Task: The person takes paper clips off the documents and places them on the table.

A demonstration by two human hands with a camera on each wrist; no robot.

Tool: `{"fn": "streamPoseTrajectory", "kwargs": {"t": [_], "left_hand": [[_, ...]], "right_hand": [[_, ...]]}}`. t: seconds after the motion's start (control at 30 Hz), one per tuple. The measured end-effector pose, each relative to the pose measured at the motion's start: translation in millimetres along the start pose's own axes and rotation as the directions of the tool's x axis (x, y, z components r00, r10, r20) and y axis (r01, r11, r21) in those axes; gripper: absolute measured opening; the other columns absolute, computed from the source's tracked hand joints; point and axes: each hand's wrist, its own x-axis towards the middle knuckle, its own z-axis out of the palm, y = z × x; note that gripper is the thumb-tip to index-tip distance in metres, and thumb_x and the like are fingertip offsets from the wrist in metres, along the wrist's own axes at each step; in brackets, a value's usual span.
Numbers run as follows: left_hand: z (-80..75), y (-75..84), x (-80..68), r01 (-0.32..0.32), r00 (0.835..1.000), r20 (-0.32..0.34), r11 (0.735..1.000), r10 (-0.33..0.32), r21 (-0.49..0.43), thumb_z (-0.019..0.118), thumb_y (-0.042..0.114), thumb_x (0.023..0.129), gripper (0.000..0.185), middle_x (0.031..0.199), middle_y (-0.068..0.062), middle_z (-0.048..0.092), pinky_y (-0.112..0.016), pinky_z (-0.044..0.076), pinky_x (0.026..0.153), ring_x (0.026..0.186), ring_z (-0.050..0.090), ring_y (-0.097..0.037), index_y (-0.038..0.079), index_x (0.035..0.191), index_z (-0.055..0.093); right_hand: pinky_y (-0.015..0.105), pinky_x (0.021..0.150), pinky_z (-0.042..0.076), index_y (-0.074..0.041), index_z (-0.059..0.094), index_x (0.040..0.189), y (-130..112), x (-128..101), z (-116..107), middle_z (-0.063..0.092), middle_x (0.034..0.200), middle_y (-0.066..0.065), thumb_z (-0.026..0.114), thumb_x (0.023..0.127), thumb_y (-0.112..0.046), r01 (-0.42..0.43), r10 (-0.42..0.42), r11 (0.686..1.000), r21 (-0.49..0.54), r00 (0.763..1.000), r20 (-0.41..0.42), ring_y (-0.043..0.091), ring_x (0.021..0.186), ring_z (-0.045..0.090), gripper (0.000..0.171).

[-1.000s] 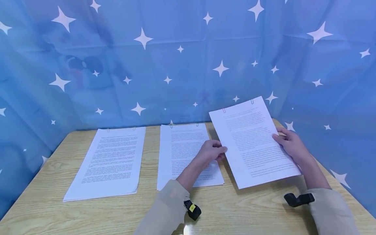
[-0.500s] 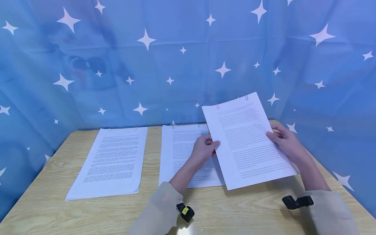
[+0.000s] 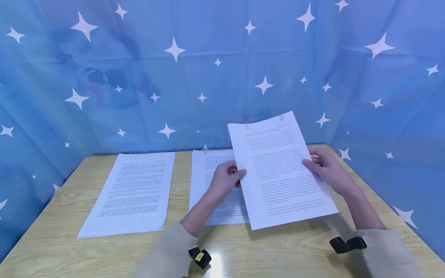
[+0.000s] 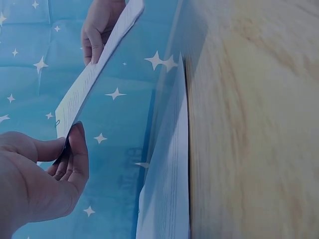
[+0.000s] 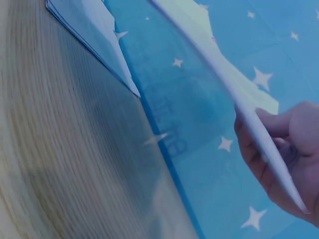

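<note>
- Currently, the held stack [image 3: 283,177] of printed paper is hanging tilted above the worktop [image 3: 264,256], partly hiding the middle stack [image 3: 220,212] in the head view; the left stack [image 3: 135,193] is lying flat, well apart.
- The left hand [image 3: 224,179] is pinching the left edge, its thumb resting on the printed face and its fingers curling behind.
- The right hand [image 3: 325,172] is gripping the right edge the same way; how far its fingers are reaching behind is hard to tell, since the paper is covering them.
- The sheets are bowing gently between the 2 hands, so the bundle is probably acting light and floppy rather than stiff.
- A pink paper clip [image 3: 246,126] and a grey paper clip [image 3: 281,117] are gripping only the top edge, presumably leaving the lower corners free to fan or slip.
- Holding both long edges near mid-height is looking like a sound choice; squeezing harder would be risking creases, and pulling at the 2 clips would be risking loosened pages.
</note>
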Motion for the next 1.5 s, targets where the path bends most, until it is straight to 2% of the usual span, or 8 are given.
{"fn": "streamPoseTrajectory", "kwargs": {"t": [0.13, 0.3, 0.5, 0.7, 0.9, 1.13, 1.33, 1.5], "left_hand": [[-13.5, 1.6, -4.9, -0.008, 1.000, 0.010, 1.000, 0.007, 0.013, 0.066, 0.008, 0.098, 0.012, 0.089, -0.009, 0.068, -0.037, 0.060, 0.072, 0.074, 0.065, -0.016, 0.000, 0.106, 0.069], [-31.2, 3.5, -12.9, -0.010, 1.000, 0.001, 0.998, 0.010, 0.056, 0.066, 0.009, 0.098, 0.011, 0.091, -0.009, 0.069, -0.034, 0.060, 0.071, 0.076, 0.064, -0.017, 0.001, 0.105, 0.069], [-49.9, 2.1, -24.9, 0.000, 1.000, -0.007, 0.997, 0.001, 0.077, 0.066, 0.007, 0.098, 0.007, 0.089, -0.009, 0.066, -0.033, 0.058, 0.070, 0.073, 0.061, -0.017, 0.000, 0.100, 0.066], [-65.2, 3.8, -36.6, -0.025, 0.999, -0.028, 0.997, 0.028, 0.078, 0.067, 0.004, 0.096, 0.005, 0.086, -0.009, 0.066, -0.034, 0.057, 0.067, 0.071, 0.060, -0.016, 0.000, 0.098, 0.066], [-76.6, 6.2, -48.4, -0.060, 0.996, -0.064, 0.988, 0.070, 0.145, 0.069, 0.003, 0.094, 0.004, 0.082, -0.007, 0.068, -0.034, 0.059, 0.064, 0.070, 0.063, -0.016, -0.001, 0.095, 0.068], [-87.6, 3.9, -61.3, -0.058, 0.994, -0.079, 0.983, 0.073, 0.174, 0.071, 0.003, 0.093, 0.006, 0.079, -0.006, 0.069, -0.033, 0.058, 0.065, 0.070, 0.064, -0.017, 0.000, 0.090, 0.067], [-93.9, -1.1, -61.9, -0.039, 0.993, -0.105, 0.983, 0.058, 0.180, 0.073, 0.000, 0.091, 0.003, 0.081, -0.006, 0.072, -0.033, 0.058, 0.064, 0.068, 0.063, -0.016, 0.000, 0.092, 0.070], [-95.0, -3.0, -61.2, -0.046, 0.993, -0.098, 0.982, 0.065, 0.183, 0.072, -0.003, 0.090, 0.004, 0.081, -0.009, 0.073, -0.029, 0.057, 0.060, 0.068, 0.062, -0.016, -0.002, 0.090, 0.068]], "right_hand": [[0.028, 0.067, 0.056, 0.005, 0.045, 0.140, -10.1, -0.2, 6.0, 0.069, 0.105, 0.022, 0.057, 0.105, -0.018, 0.004, -0.004, 1.000, 0.000, 0.999, 0.033, 0.016, 0.080, 0.070, 0.043], [0.032, 0.067, 0.058, 0.004, 0.048, 0.134, -20.9, 0.4, 13.1, 0.072, 0.105, 0.019, 0.062, 0.102, -0.018, 0.003, -0.006, 0.999, 0.038, 0.996, 0.089, 0.018, 0.082, 0.071, 0.041], [0.035, 0.056, 0.056, 0.003, 0.052, 0.127, -28.7, 1.8, 25.1, 0.073, 0.092, 0.014, 0.068, 0.099, -0.016, 0.018, -0.028, 0.998, 0.068, 0.988, 0.149, 0.021, 0.069, 0.067, 0.038], [0.036, 0.053, 0.055, 0.002, 0.051, 0.123, -34.9, -0.7, 32.0, 0.073, 0.090, 0.016, 0.066, 0.099, -0.015, 0.027, -0.053, 0.992, 0.124, 0.975, 0.216, 0.027, 0.061, 0.063, 0.033], [0.036, 0.058, 0.057, 0.001, 0.054, 0.123, -41.2, -0.9, 40.7, 0.074, 0.094, 0.014, 0.067, 0.099, -0.012, 0.082, -0.112, 0.986, 0.145, 0.971, 0.212, 0.025, 0.068, 0.066, 0.030], [0.036, 0.061, 0.058, 0.000, 0.055, 0.126, -48.2, -1.6, 51.3, 0.075, 0.100, 0.012, 0.065, 0.100, -0.009, 0.127, -0.164, 0.976, 0.179, 0.965, 0.207, 0.027, 0.068, 0.066, 0.030], [0.035, 0.061, 0.057, 0.004, 0.055, 0.127, -53.8, -3.7, 56.1, 0.075, 0.100, 0.014, 0.060, 0.102, -0.006, 0.189, -0.223, 0.965, 0.184, 0.956, 0.189, 0.026, 0.064, 0.064, 0.028], [0.035, 0.058, 0.055, 0.001, 0.055, 0.133, -55.6, -4.1, 58.8, 0.075, 0.100, 0.012, 0.059, 0.103, -0.009, 0.195, -0.223, 0.967, 0.166, 0.959, 0.172, 0.026, 0.063, 0.064, 0.032]]}}
